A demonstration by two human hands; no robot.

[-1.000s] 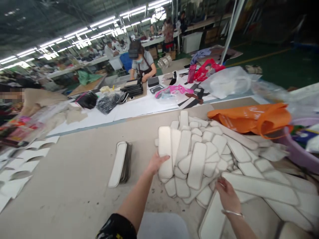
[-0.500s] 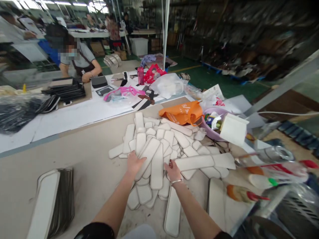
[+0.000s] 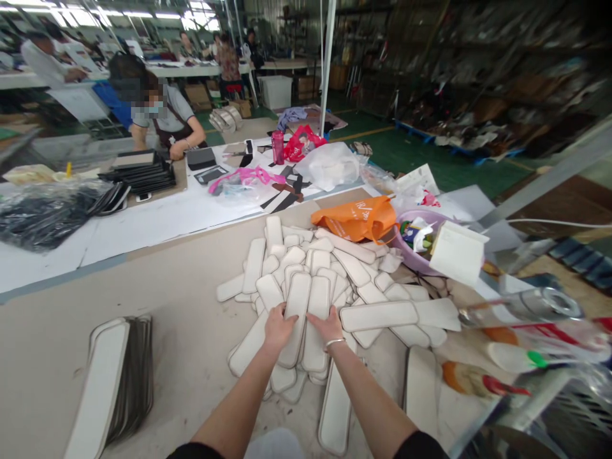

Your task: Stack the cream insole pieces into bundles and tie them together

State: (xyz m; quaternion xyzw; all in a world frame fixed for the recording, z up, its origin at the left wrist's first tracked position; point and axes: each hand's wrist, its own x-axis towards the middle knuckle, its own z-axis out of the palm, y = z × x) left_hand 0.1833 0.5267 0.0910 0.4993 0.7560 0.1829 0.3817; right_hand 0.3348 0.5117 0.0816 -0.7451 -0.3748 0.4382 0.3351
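Note:
A heap of white rounded strips with dark edges (image 3: 377,317) lies on the beige table. My left hand (image 3: 278,328) grips one long white strip (image 3: 297,294) by its side, thumb on top. Right beside it, my right hand (image 3: 327,326) has its thumb on a second white strip (image 3: 319,296) and its fingers at the far edge. The two strips lie side by side, almost parallel, over the heap. At the lower left stands a neat stack of similar strips (image 3: 102,370).
An orange bag (image 3: 354,218) and a purple basin (image 3: 406,255) border the heap at the back right. Bottles (image 3: 468,376) lie at the right edge. Across the white table (image 3: 143,223), a person sits by black pieces (image 3: 143,178).
Both hands have moved closer together over the heap. One strip has swung more upright in my left hand, and my right hand has taken hold of the strip beside it. The view has shifted slightly.

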